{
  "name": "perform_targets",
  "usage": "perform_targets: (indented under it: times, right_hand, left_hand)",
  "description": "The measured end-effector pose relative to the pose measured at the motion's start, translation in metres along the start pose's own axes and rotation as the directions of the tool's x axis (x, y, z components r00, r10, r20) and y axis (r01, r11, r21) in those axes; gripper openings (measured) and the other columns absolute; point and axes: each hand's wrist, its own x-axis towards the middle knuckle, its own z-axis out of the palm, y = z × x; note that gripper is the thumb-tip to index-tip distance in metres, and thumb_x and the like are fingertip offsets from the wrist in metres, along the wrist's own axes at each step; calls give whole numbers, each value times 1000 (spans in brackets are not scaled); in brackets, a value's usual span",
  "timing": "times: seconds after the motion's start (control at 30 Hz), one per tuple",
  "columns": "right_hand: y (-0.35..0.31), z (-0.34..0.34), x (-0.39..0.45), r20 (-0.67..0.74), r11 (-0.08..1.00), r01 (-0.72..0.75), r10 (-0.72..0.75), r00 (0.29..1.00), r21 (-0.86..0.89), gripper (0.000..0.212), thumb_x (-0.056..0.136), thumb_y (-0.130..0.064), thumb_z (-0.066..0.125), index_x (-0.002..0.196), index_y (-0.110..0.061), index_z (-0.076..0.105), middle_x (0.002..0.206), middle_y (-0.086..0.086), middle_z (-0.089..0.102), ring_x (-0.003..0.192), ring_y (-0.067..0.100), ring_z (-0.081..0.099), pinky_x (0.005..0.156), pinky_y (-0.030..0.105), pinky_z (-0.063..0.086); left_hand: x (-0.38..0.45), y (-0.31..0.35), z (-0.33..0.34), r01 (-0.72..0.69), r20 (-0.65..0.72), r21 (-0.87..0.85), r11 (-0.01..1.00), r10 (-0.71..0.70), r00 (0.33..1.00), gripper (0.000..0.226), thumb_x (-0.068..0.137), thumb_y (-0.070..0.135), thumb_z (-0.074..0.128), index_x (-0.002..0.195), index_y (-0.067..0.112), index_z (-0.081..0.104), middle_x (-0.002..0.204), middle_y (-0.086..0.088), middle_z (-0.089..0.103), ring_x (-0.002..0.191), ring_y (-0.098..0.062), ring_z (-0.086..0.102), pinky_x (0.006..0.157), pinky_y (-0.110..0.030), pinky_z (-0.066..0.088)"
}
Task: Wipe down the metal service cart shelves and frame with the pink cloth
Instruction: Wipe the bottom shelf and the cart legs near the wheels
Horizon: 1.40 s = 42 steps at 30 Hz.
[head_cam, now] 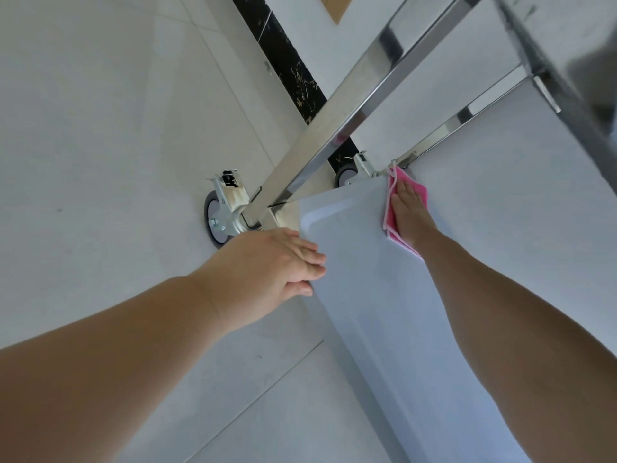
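Head view, looking steeply down: the bottom shelf of a metal cart runs from centre frame toward the lower right. Right of centre, the right hand lies flat, fingers together, pressing the pink cloth onto the shelf's far corner. The cloth lies under the fingers, its long axis along that edge. Left of centre, the left hand, fingers together and curled, grips the shelf's near rim beside a caster wheel.
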Motion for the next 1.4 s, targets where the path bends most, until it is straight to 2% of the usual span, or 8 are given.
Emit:
perform_targets:
  times: [0.13, 0.3, 0.57, 0.8, 1.1, 1.23, 1.33, 1.4]
  right_hand:
    - [-39, -17, -24, -39, 997, 75, -75, 996, 1, 73, 96, -31, 44, 147, -4, 0, 156, 16, -9, 143, 30, -11, 118, 43, -3]
    - [-89, -28, -66, -111, 967, 253, -256, 960, -43, 68, 97, -36, 32, 143, -10, -12, 155, 14, -14, 140, 29, -21, 117, 44, -6]
    - [-99, -36, -93, -32, 963, 250, -254, 967, -98, 70, 97, -39, 31, 146, -9, -10, 156, 13, -15, 141, 30, -19, 118, 45, -3]
    - [-143, -41, -150, -190, 921, 362, -334, 923, 144, 61, 90, -47, -7, 143, -19, -16, 153, 3, -16, 138, 17, -25, 114, 35, -16]
    - [-185, -73, -120, -287, 898, 374, -304, 908, 233, 56, 100, -32, 23, 149, -14, 3, 158, 8, 0, 144, 21, -8, 115, 32, -11]
    - [-178, -64, -149, -307, 887, 432, -370, 877, 164, 56, 100, -32, 21, 145, -19, -9, 151, 0, -17, 130, 11, -37, 100, 19, -32]
    - [-165, -50, -183, -221, 885, 413, -368, 903, 216, 54, 97, -38, 14, 143, -29, -14, 151, -4, -20, 136, 14, -29, 117, 35, -12]
    - [-151, -50, -204, -68, 809, 302, -311, 948, 505, 56, 98, -36, 20, 141, -45, -14, 157, -3, 10, 142, 25, 19, 111, 44, 31]
  left_hand:
    - [3, 2, 0, 40, 103, 77, 996, -48, 994, 39, 94, 32, 49, 132, 25, 48, 141, 13, 42, 133, 2, 29, 105, -9, 1]
    - [2, 15, -5, 38, 193, 241, 970, -86, 977, 41, 98, 30, 37, 139, 25, 37, 150, 10, 31, 139, -5, 20, 114, -24, 8]
    - [-41, 30, -34, 21, 167, 262, 965, -66, 984, 34, 91, 13, 40, 116, 24, 61, 128, 11, 56, 119, -14, 50, 89, -34, 47]
    - [-78, 28, -57, 99, 301, 375, 922, -222, 927, 38, 92, 20, 37, 122, 35, 54, 131, 24, 50, 118, -7, 49, 94, -31, 41]
    - [-108, 26, -86, 178, 310, 448, 876, -339, 888, 39, 92, 22, 36, 123, 39, 52, 132, 26, 48, 119, -2, 46, 98, -27, 38]
    - [-105, 31, -93, 172, 324, 474, 864, -353, 878, 39, 92, 22, 35, 123, 39, 51, 131, 25, 49, 117, -4, 47, 96, -28, 39]
    - [-97, 35, -99, 151, 325, 481, 864, -335, 884, 38, 92, 23, 35, 124, 38, 51, 131, 21, 50, 118, -6, 48, 96, -30, 40]
    - [-92, 39, -101, 142, 322, 480, 866, -325, 889, 38, 92, 23, 36, 123, 37, 51, 129, 18, 53, 116, -9, 49, 95, -31, 41]
